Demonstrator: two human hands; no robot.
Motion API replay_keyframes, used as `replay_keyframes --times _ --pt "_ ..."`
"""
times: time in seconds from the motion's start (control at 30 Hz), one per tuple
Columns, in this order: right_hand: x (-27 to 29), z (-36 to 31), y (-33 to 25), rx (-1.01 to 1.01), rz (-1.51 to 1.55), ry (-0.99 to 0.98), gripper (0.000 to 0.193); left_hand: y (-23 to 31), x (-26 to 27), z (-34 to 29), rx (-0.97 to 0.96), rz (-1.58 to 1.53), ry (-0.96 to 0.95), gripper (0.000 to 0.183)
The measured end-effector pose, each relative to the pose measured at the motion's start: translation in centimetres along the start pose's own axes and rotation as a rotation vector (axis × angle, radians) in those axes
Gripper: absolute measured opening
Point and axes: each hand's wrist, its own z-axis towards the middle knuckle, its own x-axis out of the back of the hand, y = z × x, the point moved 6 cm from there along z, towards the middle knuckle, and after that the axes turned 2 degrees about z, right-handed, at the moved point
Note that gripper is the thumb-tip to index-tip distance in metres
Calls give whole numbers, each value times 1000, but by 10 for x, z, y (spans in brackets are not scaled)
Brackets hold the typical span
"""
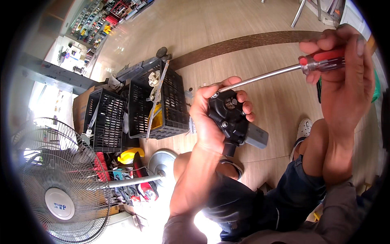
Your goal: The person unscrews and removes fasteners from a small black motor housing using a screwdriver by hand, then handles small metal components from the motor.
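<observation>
My left hand [205, 118] is wrapped round a black plastic pump-like housing [222, 109], which has several screws in its top and a grey block [256, 136] at its lower right side. What kind of part it is, I cannot tell for sure. In my right hand [345, 77] is a screwdriver [268, 76] with a red and clear dark handle and a long steel shaft. The shaft slants down to the left, and its tip meets a screw at the housing's upper left corner, close to my left thumb and fingertip.
Black plastic crates [178, 101] with white and yellow parts stand on the floor at left. A standing fan [61, 199] lies or leans at lower left, near its round base [162, 158] and loose tools. Metal stool legs [298, 14] show at the top right. My legs are below the housing.
</observation>
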Motion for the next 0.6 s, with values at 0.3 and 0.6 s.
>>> replay_keyframes --times 0.3,0.6 --pt "-12 0 2 79 -2 -141 36 2 2 -2 -15 62 25 44" --pt "-11 1 -1 71 7 -154 36 1 1 -3 -12 78 23 43"
